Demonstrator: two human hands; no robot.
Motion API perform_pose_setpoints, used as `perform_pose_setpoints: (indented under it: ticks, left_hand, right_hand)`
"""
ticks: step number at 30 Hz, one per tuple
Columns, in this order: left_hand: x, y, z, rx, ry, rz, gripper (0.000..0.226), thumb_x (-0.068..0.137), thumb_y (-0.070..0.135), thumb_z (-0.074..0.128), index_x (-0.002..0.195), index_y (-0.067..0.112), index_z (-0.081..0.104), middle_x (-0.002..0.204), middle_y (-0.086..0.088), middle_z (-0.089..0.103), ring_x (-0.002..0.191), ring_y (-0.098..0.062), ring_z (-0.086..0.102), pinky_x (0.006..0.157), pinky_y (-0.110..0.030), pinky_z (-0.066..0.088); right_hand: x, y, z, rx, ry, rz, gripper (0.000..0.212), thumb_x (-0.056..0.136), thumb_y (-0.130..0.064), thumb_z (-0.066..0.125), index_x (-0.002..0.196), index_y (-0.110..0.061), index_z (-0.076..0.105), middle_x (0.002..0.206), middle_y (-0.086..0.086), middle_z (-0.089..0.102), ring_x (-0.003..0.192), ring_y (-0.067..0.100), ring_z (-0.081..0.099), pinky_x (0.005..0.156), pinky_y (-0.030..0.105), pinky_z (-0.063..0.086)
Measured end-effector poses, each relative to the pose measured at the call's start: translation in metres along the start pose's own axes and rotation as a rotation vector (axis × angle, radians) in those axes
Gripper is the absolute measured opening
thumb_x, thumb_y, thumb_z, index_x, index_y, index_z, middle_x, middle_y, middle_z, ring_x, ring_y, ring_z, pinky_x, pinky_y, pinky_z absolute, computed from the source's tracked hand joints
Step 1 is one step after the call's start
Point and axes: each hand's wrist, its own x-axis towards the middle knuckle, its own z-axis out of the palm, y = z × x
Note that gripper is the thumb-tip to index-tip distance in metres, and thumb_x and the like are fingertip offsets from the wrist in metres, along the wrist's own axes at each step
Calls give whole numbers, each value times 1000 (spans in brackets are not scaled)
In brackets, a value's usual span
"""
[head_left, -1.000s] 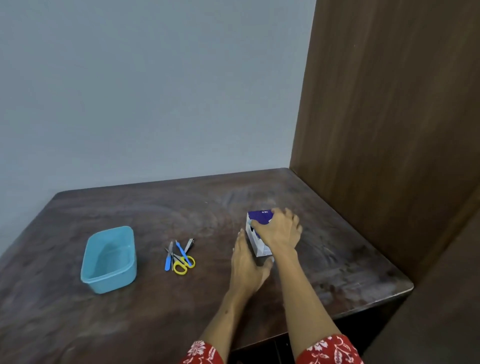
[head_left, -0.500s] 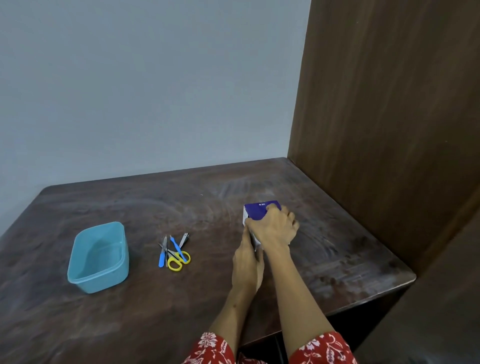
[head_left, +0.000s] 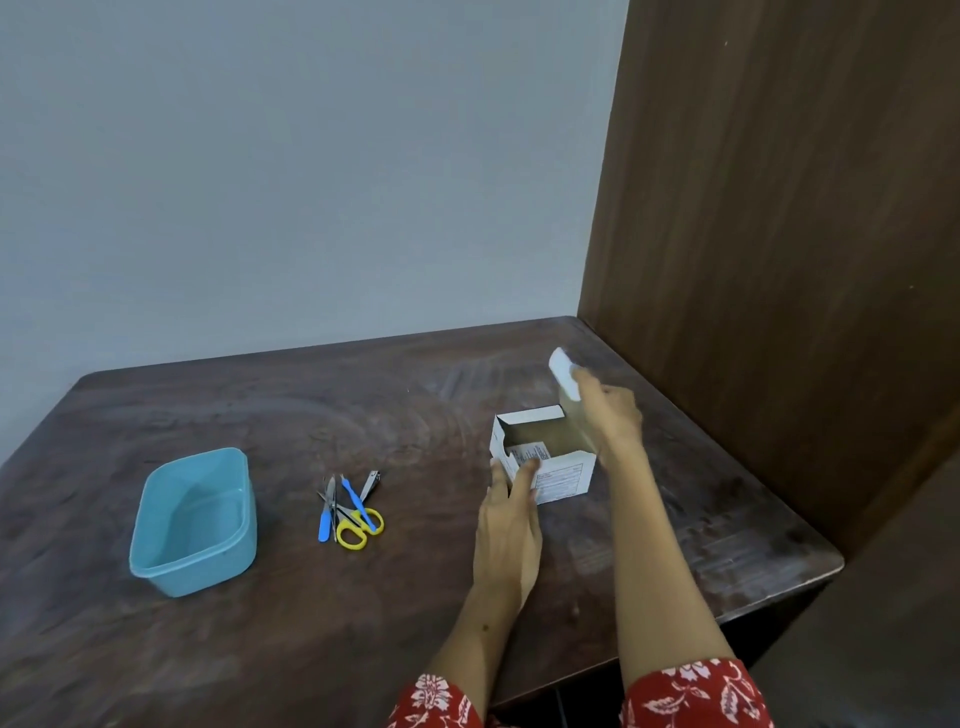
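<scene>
A small white cardboard box (head_left: 563, 478) stands on the dark wooden table (head_left: 363, 395), right of centre, with its top open. My right hand (head_left: 610, 415) pinches the box's lid flap (head_left: 563, 371) and holds it tilted up and back to the right. My left hand (head_left: 506, 530) rests against the box's near left corner with its fingers straight. The inside of the box looks brown; I cannot tell what is in it.
A light blue plastic tub (head_left: 208, 571) sits at the left. Between tub and box lie yellow-handled scissors (head_left: 358, 527), a blue-handled tool (head_left: 324, 525) and a nail clipper (head_left: 370, 483). A brown wooden panel (head_left: 779, 260) rises along the table's right edge, a grey wall behind.
My right hand has swung the purple-topped lid up and back, so the box now stands open. My left hand has stayed against the box's left side.
</scene>
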Motion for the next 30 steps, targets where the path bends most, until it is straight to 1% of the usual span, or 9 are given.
perform_pose_setpoints:
  ticks: [4,7,11,16,18,21,24,27,30]
  left_hand:
    - [1,-2,0,18,10,-11,31,100,19,35,129,18,46,152,-19,26,123,-40,46,98,-46,42]
    - [0,-2,-2,-17,35,9,28,98,16,37,124,17,48,146,-16,35,113,-39,52,88,-45,46]
    - [-1,-3,-4,-26,38,26,28,98,15,37,124,18,46,142,-11,39,110,-33,54,83,-44,48]
    - [0,-2,-4,-35,49,21,29,99,19,38,126,18,48,142,-11,41,112,-31,54,85,-42,48]
    - [0,-2,-3,-43,45,12,30,99,19,38,127,18,47,144,-11,40,115,-31,53,87,-42,47]
    - [-1,-3,-4,-55,47,22,30,98,17,38,127,19,47,143,-10,41,115,-31,53,86,-42,48]
    - [-1,-3,-3,-62,74,32,28,98,17,38,124,16,50,136,-10,46,105,-31,57,80,-44,49]
    - [0,-1,-3,-37,77,11,31,98,17,39,127,18,48,137,-8,46,105,-30,57,82,-45,49]
    - [-2,1,-4,-110,82,-17,38,97,16,42,134,23,39,133,-3,52,107,-26,59,85,-41,49]
  right_hand:
    - [18,6,-7,75,351,10,32,90,-41,51,104,-14,60,114,15,64,105,35,56,76,34,37]
    - [27,17,-8,23,462,26,29,91,-35,53,108,-12,50,113,17,63,103,38,58,74,37,39]
    - [36,38,-8,-126,460,74,20,91,-29,57,104,-14,60,115,17,63,106,38,58,81,42,45]
    - [40,59,-2,-451,281,104,28,87,-26,62,108,-8,67,120,18,60,113,36,52,93,45,45]
    - [36,59,0,-563,283,22,25,87,-22,61,107,-8,67,119,18,59,114,36,48,93,42,44]
    - [28,44,4,-602,365,-270,19,86,-8,60,103,-11,67,113,16,59,109,33,48,88,41,44]
    - [20,24,14,-654,122,-475,22,82,3,59,96,-11,70,104,12,66,98,29,58,82,38,52]
    - [11,11,27,-903,-205,-436,15,82,-4,61,95,-6,65,103,12,66,92,28,62,73,31,50]
    - [5,5,36,-1148,-359,-382,24,82,-12,63,104,-6,55,111,13,61,98,28,60,69,30,44]
